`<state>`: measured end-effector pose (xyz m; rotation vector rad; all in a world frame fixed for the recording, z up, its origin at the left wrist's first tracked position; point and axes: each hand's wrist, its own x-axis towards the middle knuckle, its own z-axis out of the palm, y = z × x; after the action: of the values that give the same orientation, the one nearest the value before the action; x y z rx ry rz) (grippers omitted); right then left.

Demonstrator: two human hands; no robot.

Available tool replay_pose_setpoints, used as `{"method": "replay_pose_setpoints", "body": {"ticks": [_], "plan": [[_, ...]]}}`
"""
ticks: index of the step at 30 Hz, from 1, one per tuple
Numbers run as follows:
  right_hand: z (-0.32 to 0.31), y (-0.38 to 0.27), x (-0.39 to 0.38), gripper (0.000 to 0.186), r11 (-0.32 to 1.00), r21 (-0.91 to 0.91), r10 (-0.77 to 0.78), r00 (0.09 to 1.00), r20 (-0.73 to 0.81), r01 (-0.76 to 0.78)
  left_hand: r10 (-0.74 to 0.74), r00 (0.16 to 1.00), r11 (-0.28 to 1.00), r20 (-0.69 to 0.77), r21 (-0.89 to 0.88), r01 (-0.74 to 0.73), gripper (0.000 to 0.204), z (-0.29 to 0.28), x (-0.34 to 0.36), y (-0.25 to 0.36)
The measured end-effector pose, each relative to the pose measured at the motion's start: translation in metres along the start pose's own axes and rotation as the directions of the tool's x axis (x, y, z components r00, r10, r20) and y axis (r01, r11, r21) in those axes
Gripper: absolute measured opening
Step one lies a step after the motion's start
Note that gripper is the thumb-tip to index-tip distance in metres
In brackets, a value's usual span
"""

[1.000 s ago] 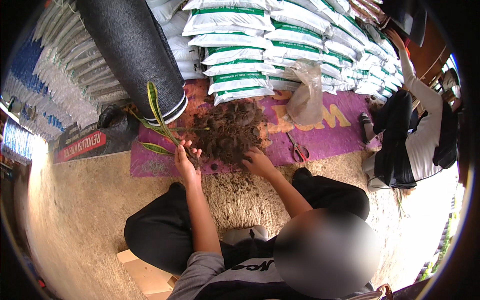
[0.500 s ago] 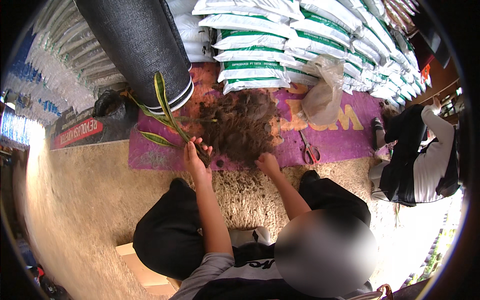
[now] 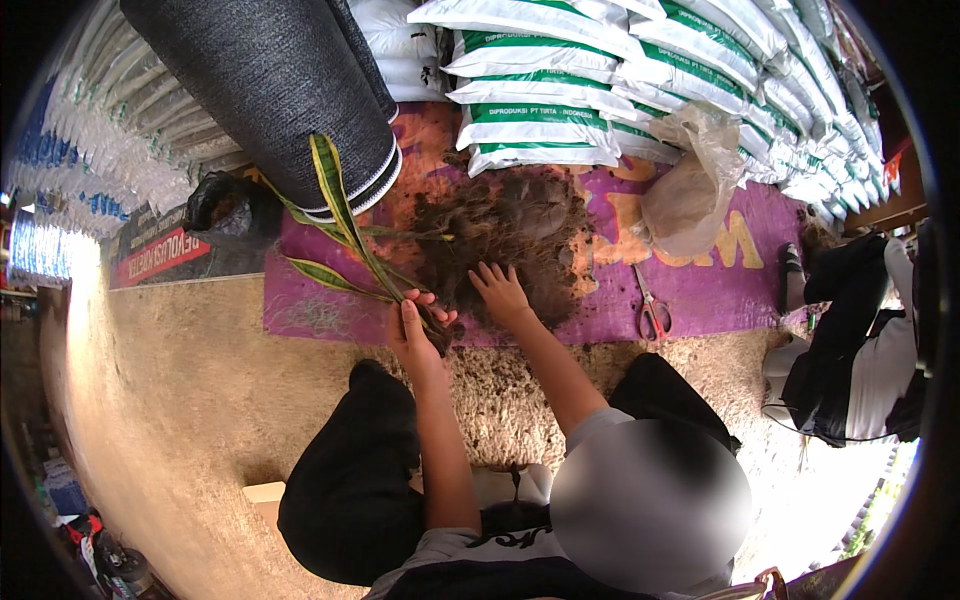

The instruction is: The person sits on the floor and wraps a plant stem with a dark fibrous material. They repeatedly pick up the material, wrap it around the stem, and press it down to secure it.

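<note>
A snake plant [image 3: 345,210] with long yellow-edged green leaves leans up and left from my left hand [image 3: 423,322], whose fingers are closed round its dark base. My right hand [image 3: 498,292] lies palm down on a heap of dark, fibrous soil [image 3: 530,220], fingers spread, just right of the plant. The soil is on a purple sheet [image 3: 320,315] with orange patches and large lettering. Red-handled scissors [image 3: 653,312] lie to the right of the heap. Behind them a crumpled translucent plastic bag [image 3: 690,200] rests near the sacks.
A black roll of material [image 3: 265,100] stands at back left, beside a black bag [image 3: 220,210]. White-green sacks [image 3: 540,140] and plastic packs [image 3: 130,120] are stacked behind. Another person [image 3: 850,340] sits close on my right. Cardboard [image 3: 262,500] lies by my left knee.
My right hand has reached forward and left onto the soil, its curled fingers now spread. My left hand still holds the plant. My view has shifted, and the other person has lowered a raised arm.
</note>
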<state>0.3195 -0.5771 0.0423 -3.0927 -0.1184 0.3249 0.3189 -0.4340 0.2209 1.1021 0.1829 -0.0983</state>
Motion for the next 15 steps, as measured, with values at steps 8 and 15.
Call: {"method": "replay_pose_setpoints", "body": {"ticks": [8,15], "plan": [[0.003,-0.005,-0.006,0.066,0.984,0.123,0.142,0.984,-0.103,-0.129,-0.019,0.999,0.999,-0.028,-0.03,0.018,0.023,0.004,-0.005,0.004],[-0.04,0.038,-0.039,0.047,0.197,0.962,0.652,0.758,0.016,-0.19,-0.057,0.998,0.989,-0.011,-0.14,0.055,0.024,0.014,-0.02,0.021]]}}
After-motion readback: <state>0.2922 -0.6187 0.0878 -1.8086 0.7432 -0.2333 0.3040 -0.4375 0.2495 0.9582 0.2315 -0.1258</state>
